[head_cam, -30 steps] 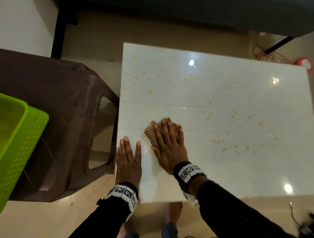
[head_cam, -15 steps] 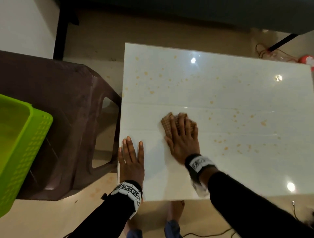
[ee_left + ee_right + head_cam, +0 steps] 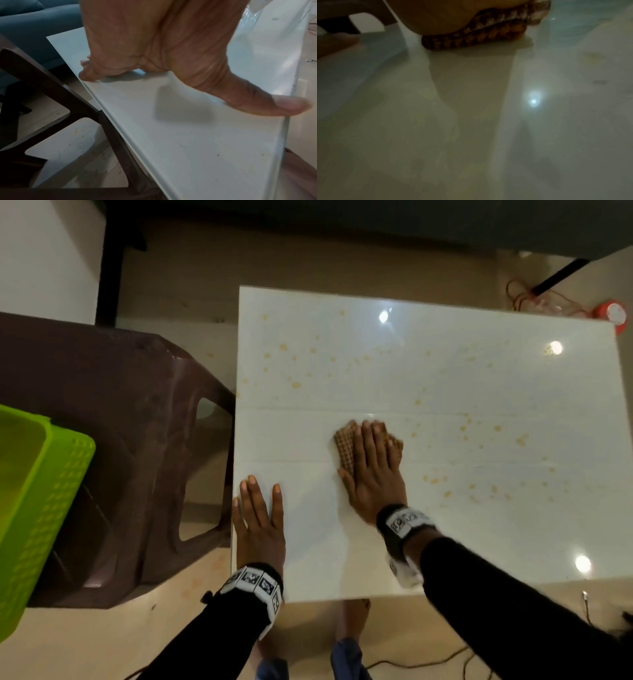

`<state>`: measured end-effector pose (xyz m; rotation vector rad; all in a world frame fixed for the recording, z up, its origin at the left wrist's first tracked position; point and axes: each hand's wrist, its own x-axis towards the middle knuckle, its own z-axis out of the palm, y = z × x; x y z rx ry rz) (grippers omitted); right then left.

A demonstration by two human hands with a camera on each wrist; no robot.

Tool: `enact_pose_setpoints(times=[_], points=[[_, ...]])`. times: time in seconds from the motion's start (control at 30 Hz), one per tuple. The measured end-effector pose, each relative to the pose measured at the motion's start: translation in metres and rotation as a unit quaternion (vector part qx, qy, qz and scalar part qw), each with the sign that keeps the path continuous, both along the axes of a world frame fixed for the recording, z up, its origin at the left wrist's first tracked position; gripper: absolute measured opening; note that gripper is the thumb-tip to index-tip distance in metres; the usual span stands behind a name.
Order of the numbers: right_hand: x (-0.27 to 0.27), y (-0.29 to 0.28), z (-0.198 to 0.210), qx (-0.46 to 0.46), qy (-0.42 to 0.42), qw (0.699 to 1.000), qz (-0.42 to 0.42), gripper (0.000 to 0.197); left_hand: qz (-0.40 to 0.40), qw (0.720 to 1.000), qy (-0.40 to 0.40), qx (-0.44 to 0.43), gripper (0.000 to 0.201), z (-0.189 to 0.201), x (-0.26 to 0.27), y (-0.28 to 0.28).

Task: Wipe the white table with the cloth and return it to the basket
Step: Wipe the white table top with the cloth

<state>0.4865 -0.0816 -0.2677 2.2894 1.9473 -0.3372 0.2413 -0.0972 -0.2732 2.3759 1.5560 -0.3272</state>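
The glossy white table (image 3: 445, 385) carries many small orange spots across its far and right parts. A brown checked cloth (image 3: 344, 445) lies on it near the middle, and my right hand (image 3: 373, 463) presses it flat with straight fingers. In the right wrist view the cloth (image 3: 476, 36) is squashed under the palm. My left hand (image 3: 260, 515) rests flat on the table's near-left corner, fingers spread. The left wrist view has that left hand (image 3: 154, 47) on the table (image 3: 188, 135) by its edge. The green basket (image 3: 37, 508) sits at the far left.
A dark brown plastic stool (image 3: 120, 440) stands between the basket and the table, its frame (image 3: 51, 94) close against the table edge. A red-capped item (image 3: 613, 314) and cables lie on the floor at the back right. My feet show below the near edge.
My right hand has slid the cloth to the right along the table's middle strip. The left hand has stayed flat on the near-left corner.
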Motion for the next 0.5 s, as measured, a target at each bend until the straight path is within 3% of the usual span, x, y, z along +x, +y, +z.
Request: enact_pose_setpoints(times=[0.17, 0.27, 0.37, 0.5], points=[[0.008, 0.048, -0.005, -0.004, 0.011, 0.993, -0.122, 0.079, 0.000, 0.999, 0.031, 0.008, 0.077, -0.001, 0.000, 0.000], [-0.004, -0.001, 0.000, -0.011, 0.000, 0.996, -0.090, 0.078, 0.002, 0.999, -0.008, 0.031, 0.075, -0.003, -0.004, 0.001], [-0.003, -0.043, 0.005, -0.029, 0.004, 0.999, -0.037, 0.080, -0.002, 1.000, 0.002, 0.023, 0.070, -0.002, -0.001, 0.003], [0.017, 0.008, -0.003, -0.003, 0.003, 0.998, -0.059, 0.081, 0.005, 1.000, 0.027, 0.013, 0.073, 0.000, 0.000, 0.001]])
